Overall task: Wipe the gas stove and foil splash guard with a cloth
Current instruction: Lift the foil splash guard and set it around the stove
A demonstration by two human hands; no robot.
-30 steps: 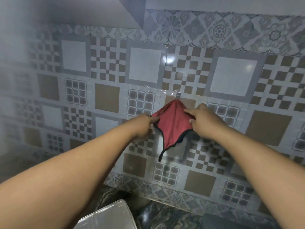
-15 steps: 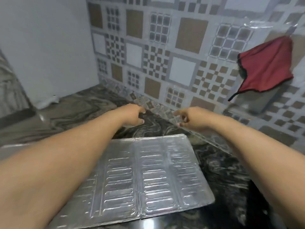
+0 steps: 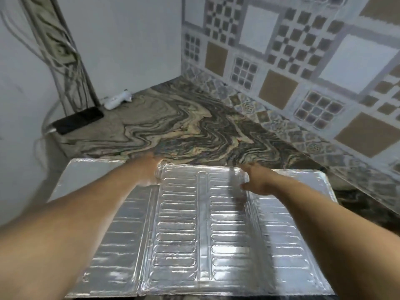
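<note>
The foil splash guard [image 3: 201,230] lies flat on the marbled countertop [image 3: 184,126], filling the lower half of the view from about 7 o'clock round to 4 o'clock. It is a thin, silvery, crinkled sheet in several hinged panels, each embossed with rows of rounded oblong ribs that catch the light in bright streaks; the creases between panels run away from the viewer, and the middle panel sits slightly raised above its neighbours.

At the far left, around 9 o'clock, white cables [image 3: 49,68] hang down a plain pale wall to a flat black device [image 3: 79,120] lying on the counter's edge. Just beyond it, at 10 o'clock, a small white plastic object [image 3: 118,100] lies on its side in the corner.

The left hand [image 3: 149,172] is at the guard's far edge, at the crease of the raised panel, its fingers curled over that edge and gripping it. The right hand [image 3: 258,180] rests at the panel's other crease, fingers bent onto the foil; how firmly it grips cannot be told, as motion blur softens it.

From 12 to 3 o'clock rises a glossy tiled wall [image 3: 303,61] patterned in brown, white and grey squares and checkers.
</note>
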